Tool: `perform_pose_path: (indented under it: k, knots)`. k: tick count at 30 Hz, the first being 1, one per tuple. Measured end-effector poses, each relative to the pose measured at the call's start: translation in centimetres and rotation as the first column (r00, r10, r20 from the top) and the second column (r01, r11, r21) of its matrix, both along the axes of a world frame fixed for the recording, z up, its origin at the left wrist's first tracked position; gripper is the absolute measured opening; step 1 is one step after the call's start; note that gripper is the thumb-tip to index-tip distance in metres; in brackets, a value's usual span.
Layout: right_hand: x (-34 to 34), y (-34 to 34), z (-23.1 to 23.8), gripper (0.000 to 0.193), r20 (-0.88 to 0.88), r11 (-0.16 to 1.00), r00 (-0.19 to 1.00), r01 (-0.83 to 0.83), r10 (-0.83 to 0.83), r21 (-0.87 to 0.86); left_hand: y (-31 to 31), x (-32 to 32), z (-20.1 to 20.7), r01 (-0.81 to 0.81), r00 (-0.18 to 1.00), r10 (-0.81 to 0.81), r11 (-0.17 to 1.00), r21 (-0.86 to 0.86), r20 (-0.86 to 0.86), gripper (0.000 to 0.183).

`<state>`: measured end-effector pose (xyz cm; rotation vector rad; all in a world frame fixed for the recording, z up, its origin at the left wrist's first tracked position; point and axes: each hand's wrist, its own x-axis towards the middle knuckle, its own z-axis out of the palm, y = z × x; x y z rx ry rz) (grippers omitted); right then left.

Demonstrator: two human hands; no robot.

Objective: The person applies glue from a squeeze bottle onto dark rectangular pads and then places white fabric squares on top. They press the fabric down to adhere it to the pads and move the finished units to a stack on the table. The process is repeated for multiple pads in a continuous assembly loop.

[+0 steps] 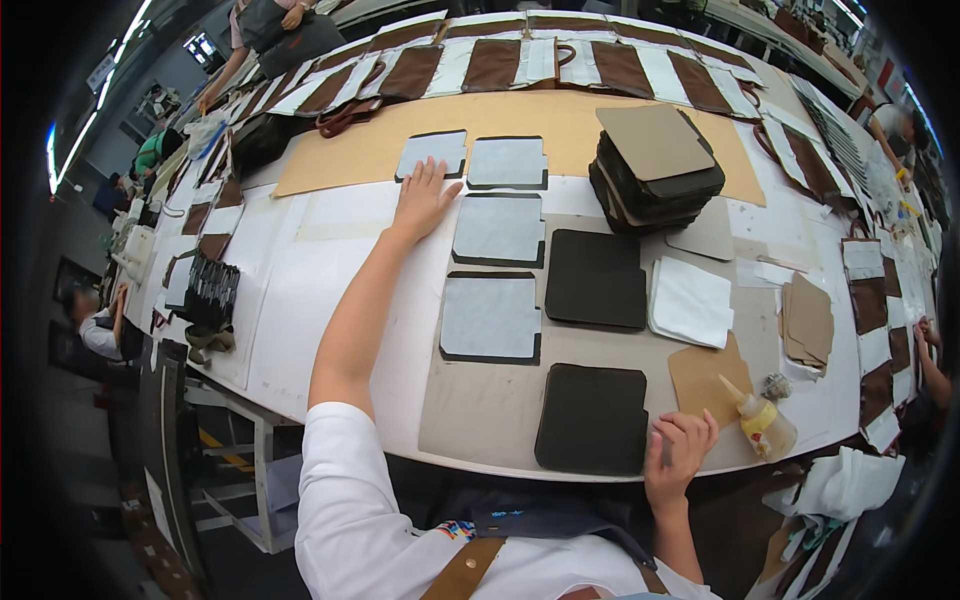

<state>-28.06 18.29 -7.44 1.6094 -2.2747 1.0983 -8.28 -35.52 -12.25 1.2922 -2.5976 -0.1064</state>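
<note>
My left hand (427, 198) lies flat with fingers stretched over a light grey-blue panel with black edges (431, 151) at the far end of the mat. Right of it and nearer are more such panels: one beside it (507, 161), one below (498, 228) and one closer (490, 316). Resting by the table's front edge, my right hand (680, 452) is loosely bent, fingers apart and holding nothing. It is beside the right edge of a black panel (591, 418). Farther back lies a second black panel (596, 279).
A tall stack of black panels (655, 165) topped by a tan card stands at the back right. White sheets (690, 301), brown card pieces (807, 320) and a yellowish glue bottle (766, 427) lie on the right. Brown-and-white bag pieces (497, 66) line the far edge. Other people work around.
</note>
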Motion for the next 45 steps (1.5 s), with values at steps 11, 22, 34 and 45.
perform_pose_path:
  k: [11,22,34,45]
  knots:
    - [-16.8,11.9,-2.5,0.050,0.288,0.832,0.791,0.554,-0.539,0.034,12.2,2.8,5.0,0.245,0.923,-0.254,0.967,-0.065,-0.289,0.073]
    - [-14.3,13.8,-2.4,0.064,0.685,0.951,0.685,0.307,-0.248,0.037,19.6,4.3,6.9,0.345,0.917,-0.334,0.938,0.014,-0.219,0.061]
    - [-15.0,13.3,-1.2,0.059,0.809,0.675,0.201,0.462,0.552,-0.575,4.8,1.7,0.8,-0.075,0.997,0.075,0.997,0.012,0.022,0.082]
    - [-14.8,13.6,-2.4,0.056,0.848,0.627,0.305,0.575,0.433,-0.526,2.8,0.5,0.1,-0.146,0.988,0.144,0.989,0.023,0.061,0.085]
